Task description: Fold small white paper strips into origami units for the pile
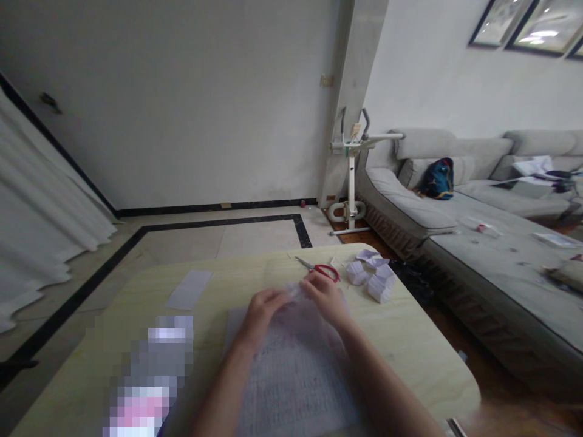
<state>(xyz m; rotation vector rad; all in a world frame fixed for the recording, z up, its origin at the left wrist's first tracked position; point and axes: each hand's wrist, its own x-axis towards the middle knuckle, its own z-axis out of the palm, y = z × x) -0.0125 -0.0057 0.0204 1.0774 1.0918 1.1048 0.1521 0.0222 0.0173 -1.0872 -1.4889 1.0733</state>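
My left hand [264, 308] and my right hand [325, 296] meet near the middle of the table. Their fingers are pinched on a small piece of thin whitish paper [294, 290], whose exact shape is blurred. Beneath my hands and forearms lies a large sheet of paper [300, 382] covered with lines of writing. Just beyond my right hand rest scissors with red handles [326, 271], the blades pointing to the far left. Several folded, creased paper pieces [380, 284] are gathered to the right of the scissors.
A blank paper slip [189, 290] lies on the left of the pale wooden table [423, 358]. A blurred-out patch [148, 379] covers something at the near left. A grey sofa [510, 267] with a blue backpack [438, 179] stands at the right, beside white exercise equipment [351, 176].
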